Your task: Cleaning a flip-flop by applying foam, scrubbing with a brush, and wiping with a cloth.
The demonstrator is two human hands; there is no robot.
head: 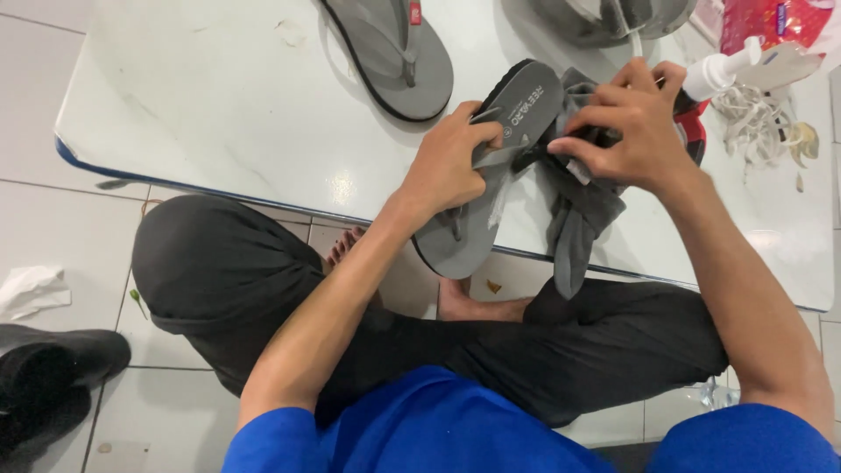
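Here, left hand (447, 166) in a closed grip around the strap and middle of a grey flip-flop (491, 166), holding it tilted, heel end hanging past the tabletop (219, 114) edge above the lap. Right hand (635, 123) clenched on a grey cloth (578, 210), pressing it against the toe end and strap of that flip-flop; the cloth's loose tail hangs down over the edge.

Outward: a second grey flip-flop (390, 52) lies flat on the tabletop, apart from the hands, untouched. A white spray nozzle (723, 70) sits just behind the right hand. Tangled whitish strings (762, 123) and a red packet (771, 22) lie far right.

Judgement: wiping of the held flip-flop is mid-way, at the upper part; the heel end looks not yet reached. The other one seems left to do, though its cleanliness cannot be told.
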